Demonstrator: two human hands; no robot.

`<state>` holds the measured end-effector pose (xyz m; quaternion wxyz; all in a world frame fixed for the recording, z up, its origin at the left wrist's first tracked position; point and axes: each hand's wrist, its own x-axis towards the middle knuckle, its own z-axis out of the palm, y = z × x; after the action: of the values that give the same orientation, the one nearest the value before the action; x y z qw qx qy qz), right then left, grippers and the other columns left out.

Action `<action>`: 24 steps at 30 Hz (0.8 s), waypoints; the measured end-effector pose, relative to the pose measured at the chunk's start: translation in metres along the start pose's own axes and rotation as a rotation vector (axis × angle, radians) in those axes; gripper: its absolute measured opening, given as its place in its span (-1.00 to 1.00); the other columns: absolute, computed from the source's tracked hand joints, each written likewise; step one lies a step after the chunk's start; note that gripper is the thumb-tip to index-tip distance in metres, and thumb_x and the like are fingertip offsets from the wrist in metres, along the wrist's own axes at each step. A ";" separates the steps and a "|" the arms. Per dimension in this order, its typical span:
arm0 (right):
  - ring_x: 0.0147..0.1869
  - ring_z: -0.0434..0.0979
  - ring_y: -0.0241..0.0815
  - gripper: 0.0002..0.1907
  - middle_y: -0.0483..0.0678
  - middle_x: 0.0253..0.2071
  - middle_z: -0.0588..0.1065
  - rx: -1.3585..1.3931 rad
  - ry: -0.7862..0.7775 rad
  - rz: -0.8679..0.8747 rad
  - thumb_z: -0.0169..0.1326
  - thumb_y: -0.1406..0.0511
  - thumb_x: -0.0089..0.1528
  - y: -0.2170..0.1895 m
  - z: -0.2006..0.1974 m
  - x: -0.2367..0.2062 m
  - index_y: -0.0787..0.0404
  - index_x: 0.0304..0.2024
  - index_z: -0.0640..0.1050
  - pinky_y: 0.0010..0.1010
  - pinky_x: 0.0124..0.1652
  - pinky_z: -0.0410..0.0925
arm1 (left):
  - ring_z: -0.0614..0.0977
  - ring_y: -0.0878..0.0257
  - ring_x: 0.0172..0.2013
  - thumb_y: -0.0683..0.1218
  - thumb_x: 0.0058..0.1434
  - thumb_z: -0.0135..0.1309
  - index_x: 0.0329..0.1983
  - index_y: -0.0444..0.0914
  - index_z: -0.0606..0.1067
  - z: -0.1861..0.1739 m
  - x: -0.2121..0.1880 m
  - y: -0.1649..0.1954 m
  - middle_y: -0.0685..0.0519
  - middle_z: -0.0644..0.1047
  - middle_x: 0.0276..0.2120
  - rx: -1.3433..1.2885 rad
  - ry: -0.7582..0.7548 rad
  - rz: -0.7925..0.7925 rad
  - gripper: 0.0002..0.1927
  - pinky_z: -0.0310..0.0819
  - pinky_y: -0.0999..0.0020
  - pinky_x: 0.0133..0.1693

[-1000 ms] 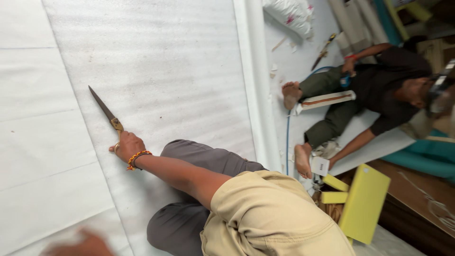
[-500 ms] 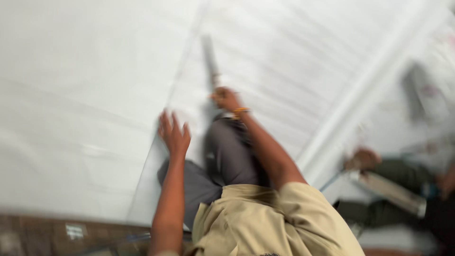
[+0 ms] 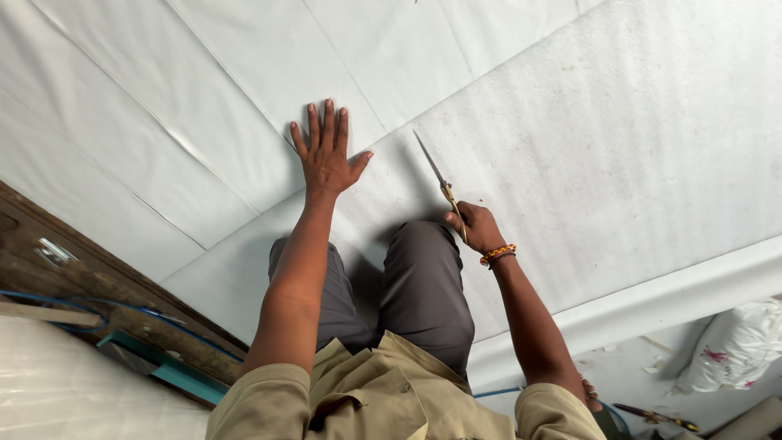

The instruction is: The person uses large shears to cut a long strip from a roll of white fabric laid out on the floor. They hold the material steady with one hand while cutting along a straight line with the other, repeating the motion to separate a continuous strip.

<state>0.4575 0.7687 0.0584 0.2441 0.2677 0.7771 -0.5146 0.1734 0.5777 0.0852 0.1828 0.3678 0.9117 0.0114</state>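
I kneel on a wide white foam sheet (image 3: 619,138) spread over the floor. My left hand (image 3: 327,151) lies flat on it with the fingers spread, close to the sheet's edge. My right hand (image 3: 475,227) is closed around the handles of long scissors (image 3: 438,180). The blades point away from me along the sheet, between my two hands. An orange bead bracelet (image 3: 498,254) sits on my right wrist. My knees in grey trousers (image 3: 423,277) rest on the sheet just below the scissors.
Smooth white sheets (image 3: 204,90) lie under the foam to the left. A dark wooden edge (image 3: 90,269) with a blue cable (image 3: 138,310) runs at lower left. The foam's rolled end (image 3: 652,305) lies at right, a white sack (image 3: 733,350) beyond it.
The view has swung round, so the other person at the side is out of sight. My left hand has come forward and now presses flat on the sheet. My right hand still grips the scissors.
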 end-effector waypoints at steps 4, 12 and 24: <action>-0.57 0.30 -0.07 -0.28 0.00 -0.67 0.32 0.014 -0.139 0.048 -0.09 -0.27 0.27 -0.002 0.005 0.012 0.26 -0.46 0.44 -0.18 -0.45 0.24 | -0.26 -0.07 0.57 0.56 0.45 -0.20 0.67 -0.01 -0.21 0.023 0.000 -0.013 0.02 -0.21 0.62 0.059 0.136 0.043 -0.02 -0.57 -0.39 0.42; -0.54 0.34 -0.16 -0.21 -0.06 -0.65 0.35 0.045 -0.149 0.107 -0.14 -0.35 0.23 -0.023 0.021 0.025 0.24 -0.46 0.47 -0.22 -0.46 0.24 | -0.29 -0.03 0.56 0.57 0.44 -0.25 0.68 0.01 -0.27 0.043 -0.003 -0.027 0.04 -0.26 0.62 0.045 0.030 0.007 0.00 -0.59 -0.39 0.40; -0.49 0.40 -0.31 -0.21 -0.14 -0.60 0.39 0.156 -0.066 0.072 -0.12 -0.36 0.25 -0.054 0.038 0.040 0.22 -0.42 0.48 -0.39 -0.46 0.30 | -0.35 0.01 0.58 0.53 0.39 -0.30 0.69 0.05 -0.20 0.040 -0.002 -0.035 0.10 -0.29 0.64 -0.202 -0.230 -0.058 -0.04 -0.57 -0.46 0.43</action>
<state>0.3960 0.7223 0.0549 0.2664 0.2966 0.7162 -0.5728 0.1649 0.5467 0.0431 0.3222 0.3202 0.8892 0.0556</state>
